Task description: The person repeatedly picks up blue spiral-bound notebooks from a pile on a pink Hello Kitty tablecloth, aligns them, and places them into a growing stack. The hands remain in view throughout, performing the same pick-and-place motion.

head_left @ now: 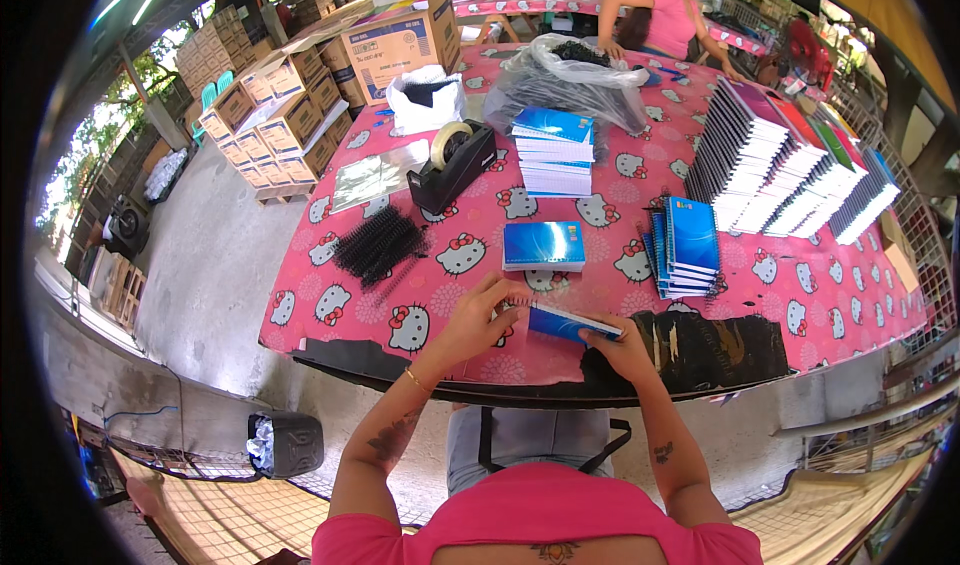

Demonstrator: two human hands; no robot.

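Note:
Close to the table's front edge, my right hand (622, 345) grips the right end of a small blue notebook (560, 325), which lies tilted with its page edges showing. At the notebook's left end, my left hand (487, 313) has its fingers pinched on a thin dark spiral binding coil (516, 303). How far the coil runs into the notebook is too small to tell. Just beyond my hands lies a short stack of blue notebooks (543, 245). Left of it is a heap of black spiral coils (380, 248). Spiral-bound blue notebooks (690, 245) are piled to the right.
A black tape dispenser (455, 170) stands behind the coils, beside clear plastic sheets (375, 177). Farther back are a taller notebook stack (553, 155), a plastic bag of coils (570, 80) and cartons (400, 50). Tall notebook stacks (745, 155) stand right. Another person (665, 20) works across the table.

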